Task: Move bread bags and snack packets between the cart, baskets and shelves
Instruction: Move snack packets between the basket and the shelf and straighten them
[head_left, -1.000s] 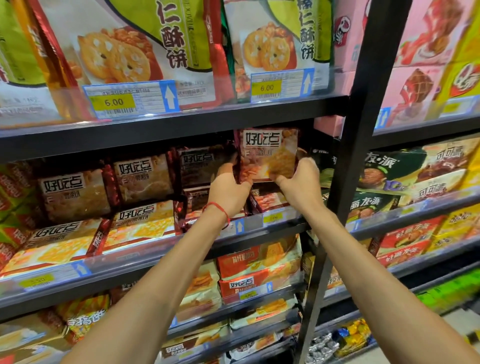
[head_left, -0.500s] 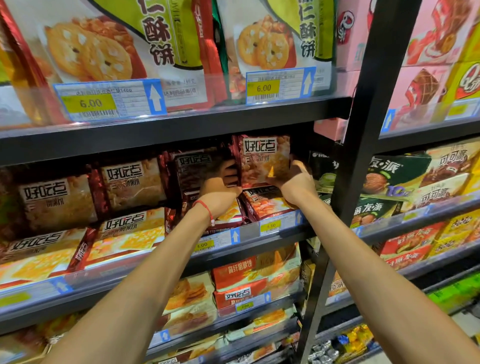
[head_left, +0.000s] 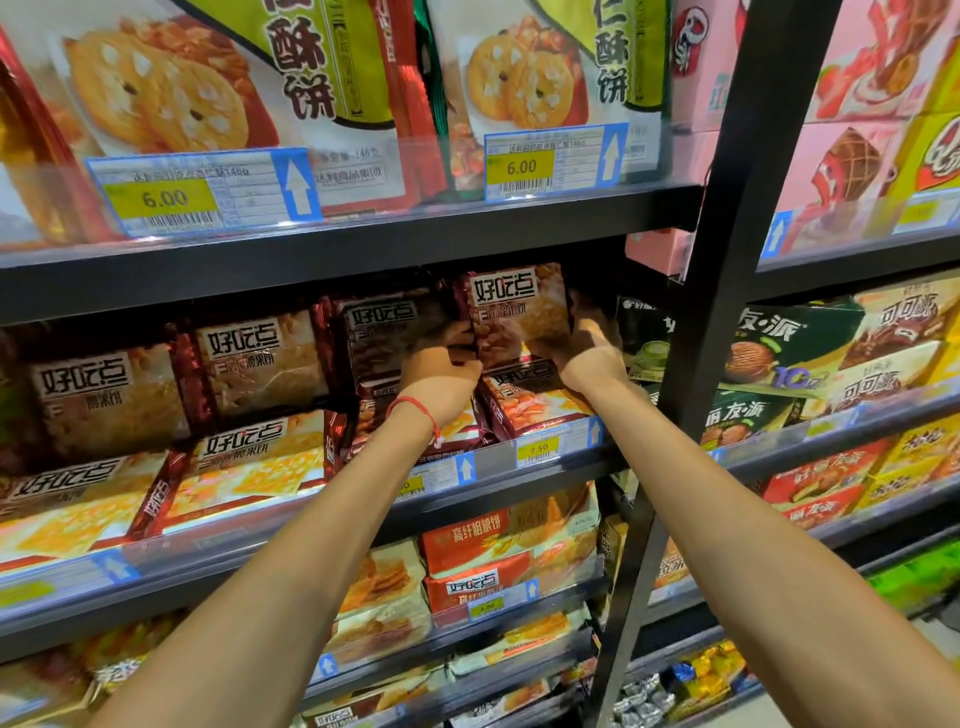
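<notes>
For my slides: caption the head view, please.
Left hand and right hand hold a biscuit packet upright at the shelf.

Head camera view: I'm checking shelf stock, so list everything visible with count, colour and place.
held packet: one, dark red, upright, right end of second shelf
biscuit packets: several, dark red and orange, second shelf, left of it
cookie bags: at least two, green and red, top shelf
lower packets: several, orange, third shelf
pink boxes: several, right bay, top shelf
green boxes: several, right bay, second shelf
price tags: several, yellow and blue, shelf edges
post: one, black, between bays
wrist string: one, red, left wrist
left hand: one, grips held packet's left edge
right hand: one, grips its right edge
</notes>
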